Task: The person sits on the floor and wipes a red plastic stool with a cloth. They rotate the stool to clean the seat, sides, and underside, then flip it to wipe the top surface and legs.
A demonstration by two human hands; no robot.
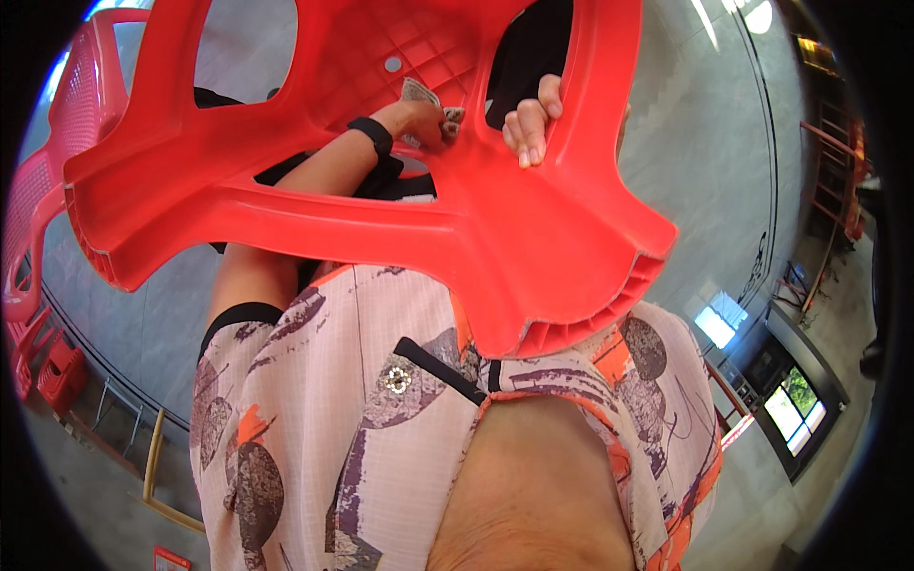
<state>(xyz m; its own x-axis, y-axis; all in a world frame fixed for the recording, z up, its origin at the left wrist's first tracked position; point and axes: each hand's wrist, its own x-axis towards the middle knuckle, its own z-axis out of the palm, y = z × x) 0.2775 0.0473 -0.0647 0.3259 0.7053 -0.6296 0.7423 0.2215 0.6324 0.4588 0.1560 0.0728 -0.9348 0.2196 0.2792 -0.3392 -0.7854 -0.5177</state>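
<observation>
A red plastic stool (543,228) is tipped in front of my chest, its hollow leg ends facing me and the ribbed underside of its seat (400,43) showing at the top. My left hand (421,125), with a black band at the wrist, reaches inside the stool and grips a folded grey-brown cloth (420,93). The cloth is against or close to the inner plastic; the exact contact is hidden. Through an opening beside one leg, my right hand (532,125) curls its fingers over the leg's edge. Its thumb and palm are mostly behind the plastic.
Pink-red plastic chairs (78,100) stand at the far left, with more red plastic furniture (61,371) below them. A yellowish frame (153,457) is at the lower left. Grey floor (714,143) spreads around. On the right are a red metal rack (832,164) and a dark-framed glass door or window (796,410).
</observation>
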